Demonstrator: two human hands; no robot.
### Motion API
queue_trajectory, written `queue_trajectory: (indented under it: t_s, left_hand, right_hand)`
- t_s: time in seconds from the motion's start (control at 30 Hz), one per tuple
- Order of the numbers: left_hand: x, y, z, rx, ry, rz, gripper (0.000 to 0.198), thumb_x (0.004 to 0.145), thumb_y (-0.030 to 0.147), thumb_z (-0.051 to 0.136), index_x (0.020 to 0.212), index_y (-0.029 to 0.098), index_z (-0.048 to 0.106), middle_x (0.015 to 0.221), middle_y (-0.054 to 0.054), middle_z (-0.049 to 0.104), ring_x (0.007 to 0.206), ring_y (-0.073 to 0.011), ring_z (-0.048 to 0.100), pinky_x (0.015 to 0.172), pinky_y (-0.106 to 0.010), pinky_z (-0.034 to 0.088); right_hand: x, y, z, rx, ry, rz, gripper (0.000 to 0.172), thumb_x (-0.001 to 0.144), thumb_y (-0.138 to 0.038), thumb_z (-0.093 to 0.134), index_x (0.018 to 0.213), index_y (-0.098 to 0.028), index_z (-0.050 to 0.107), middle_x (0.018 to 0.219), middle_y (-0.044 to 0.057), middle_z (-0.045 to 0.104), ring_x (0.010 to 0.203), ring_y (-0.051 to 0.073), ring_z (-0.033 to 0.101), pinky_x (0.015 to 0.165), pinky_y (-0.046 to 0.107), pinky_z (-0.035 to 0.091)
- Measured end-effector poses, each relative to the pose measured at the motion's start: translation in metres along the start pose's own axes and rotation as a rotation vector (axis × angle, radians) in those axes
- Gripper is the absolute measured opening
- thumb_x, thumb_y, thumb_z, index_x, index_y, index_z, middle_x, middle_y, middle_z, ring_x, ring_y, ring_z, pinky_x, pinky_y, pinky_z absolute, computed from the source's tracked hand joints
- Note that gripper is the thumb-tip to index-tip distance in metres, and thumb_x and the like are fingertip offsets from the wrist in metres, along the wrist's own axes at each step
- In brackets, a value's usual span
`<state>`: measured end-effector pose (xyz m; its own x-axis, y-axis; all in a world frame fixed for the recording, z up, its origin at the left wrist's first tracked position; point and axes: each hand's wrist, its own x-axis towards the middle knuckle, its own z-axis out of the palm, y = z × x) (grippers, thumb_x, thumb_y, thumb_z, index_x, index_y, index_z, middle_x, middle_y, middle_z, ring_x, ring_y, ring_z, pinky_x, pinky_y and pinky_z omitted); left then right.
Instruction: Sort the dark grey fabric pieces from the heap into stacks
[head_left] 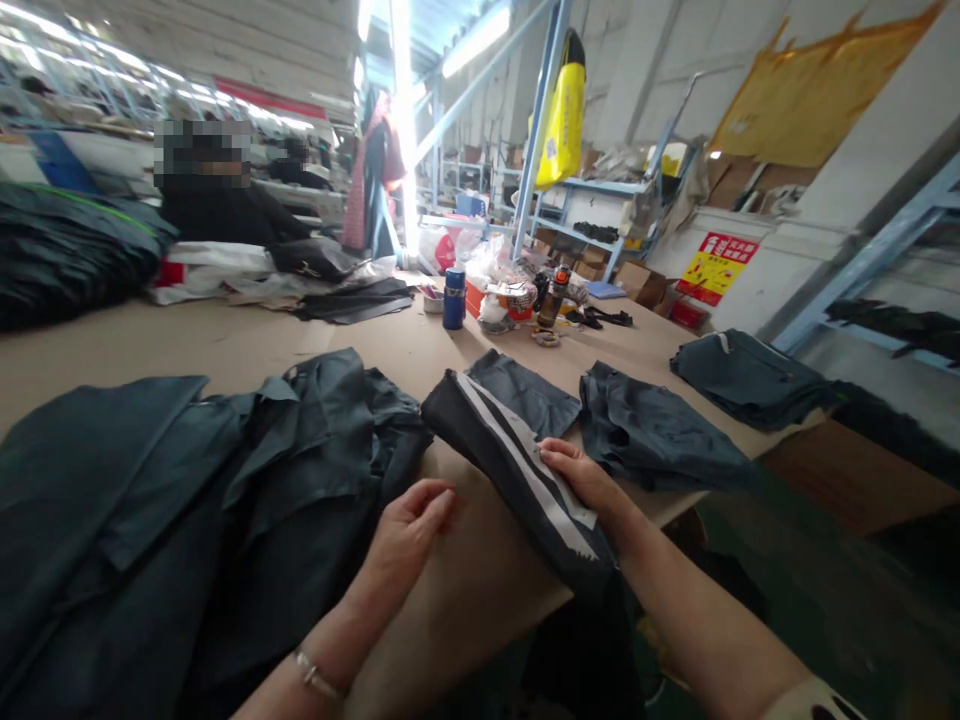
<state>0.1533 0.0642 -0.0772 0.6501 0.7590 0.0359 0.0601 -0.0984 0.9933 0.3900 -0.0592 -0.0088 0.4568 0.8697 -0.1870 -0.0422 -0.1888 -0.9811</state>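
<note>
My right hand [577, 475] is closed on the edge of a dark fabric piece [480, 425] with white strips along it, pinching its pale layer between thumb and fingers. That piece lies slanted near the table's front edge and partly hangs over it. My left hand [412, 525] hovers over the bare brown table surface [457, 540], fingers curled with the thumb against them; anything between them is hidden. Left of it spreads a heap of dark garment pieces [300, 450]. Beyond the striped piece are a flat dark panel [525, 388] and a stack of dark pieces [652, 430].
Another folded dark stack [750, 375] sits at the table's right corner. Farther back stand a blue flask [454, 300], a bottle [553, 300] and scissors [546, 338]. A person in dark clothing [217, 210] is across the table. A blue metal post [540, 130] rises behind.
</note>
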Motion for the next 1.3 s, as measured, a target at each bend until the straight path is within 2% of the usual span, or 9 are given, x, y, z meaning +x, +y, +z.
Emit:
queue_trajectory:
  t_s: [0.13,0.3,0.47,0.53,0.7,1.0,1.1,1.17,1.3]
  left_hand:
    - [-0.007,0.037,0.021,-0.595,-0.097,-0.293,0.044,0.071,0.049,0.071,0.093,0.014,0.056,0.074,-0.004,0.063,0.059,-0.0118,0.059,0.051,-0.02,0.046]
    - [-0.02,0.033,0.019,-0.68,-0.058,-0.371,0.04,0.07,0.039,0.075,0.094,0.012,0.058,0.072,-0.004,0.063,0.055,-0.0107,0.058,0.045,-0.017,0.044]
    - [-0.018,0.041,0.011,-0.625,0.024,-0.327,0.038,0.074,0.045,0.07,0.093,0.014,0.058,0.07,-0.002,0.061,0.052,-0.0104,0.055,0.041,-0.017,0.043]
    - [-0.016,0.052,0.013,-0.592,0.016,-0.271,0.039,0.076,0.05,0.066,0.091,0.015,0.058,0.07,-0.002,0.061,0.051,-0.0109,0.053,0.043,-0.02,0.044]
    - [-0.018,0.07,0.027,-0.275,0.024,0.014,0.03,0.083,0.043,0.057,0.089,0.014,0.063,0.086,-0.005,0.065,0.082,-0.0167,0.06,0.081,-0.025,0.048]
    - [-0.039,0.047,0.029,0.093,-0.011,0.051,0.038,0.084,0.043,0.052,0.06,0.015,0.052,0.056,-0.002,0.051,0.055,-0.0129,0.046,0.049,-0.022,0.035]
    - [-0.041,0.046,0.028,-0.178,-0.034,-0.1,0.027,0.076,0.039,0.065,0.077,0.013,0.062,0.066,-0.003,0.06,0.063,-0.0157,0.055,0.058,-0.023,0.043]
    - [-0.041,0.05,0.029,-0.487,-0.063,-0.255,0.035,0.07,0.033,0.072,0.098,0.014,0.063,0.08,-0.005,0.066,0.073,-0.0186,0.06,0.068,-0.027,0.049]
    - [-0.042,0.064,0.028,-0.739,-0.051,-0.484,0.037,0.06,0.019,0.076,0.094,0.013,0.064,0.077,-0.006,0.067,0.063,-0.0178,0.061,0.06,-0.027,0.049]
  right_hand:
    - [-0.014,0.026,0.043,0.264,-0.071,0.126,0.045,0.055,-0.049,0.08,0.075,-0.018,0.057,0.061,-0.005,0.055,0.052,0.008,0.047,0.051,0.02,0.036]
    - [-0.016,0.061,0.076,0.129,-0.224,0.078,0.035,0.073,-0.049,0.067,0.081,-0.016,0.059,0.07,-0.002,0.057,0.06,0.01,0.05,0.057,0.022,0.039]
    - [-0.036,0.013,0.08,-0.403,0.052,-0.388,0.039,0.088,-0.038,0.05,0.122,-0.018,0.051,0.107,0.008,0.058,0.093,0.018,0.057,0.081,0.032,0.049]
    - [-0.051,-0.014,0.086,-0.661,0.059,-0.577,0.043,0.087,-0.037,0.052,0.127,-0.02,0.049,0.117,0.01,0.056,0.106,0.022,0.054,0.091,0.037,0.048]
    - [-0.071,-0.025,0.105,-1.084,0.027,-0.694,0.054,0.086,-0.023,0.049,0.138,-0.009,0.041,0.133,0.016,0.049,0.126,0.028,0.042,0.109,0.045,0.036]
    - [-0.064,-0.011,0.084,-0.782,-0.169,-0.465,0.043,0.085,-0.012,0.042,0.126,-0.016,0.052,0.119,0.009,0.062,0.111,0.022,0.057,0.098,0.035,0.043]
    - [-0.058,-0.004,0.084,-0.679,-0.122,-0.402,0.024,0.08,-0.01,0.044,0.095,-0.016,0.062,0.087,0.003,0.065,0.083,0.017,0.06,0.076,0.026,0.045]
    - [-0.056,0.001,0.087,-0.498,-0.123,-0.325,0.011,0.078,-0.012,0.047,0.079,-0.017,0.057,0.07,-0.002,0.056,0.067,0.012,0.052,0.06,0.021,0.04]
    - [-0.056,0.003,0.091,-0.224,-0.188,-0.256,0.004,0.077,-0.018,0.049,0.079,-0.017,0.053,0.068,-0.004,0.05,0.064,0.009,0.045,0.055,0.019,0.035]
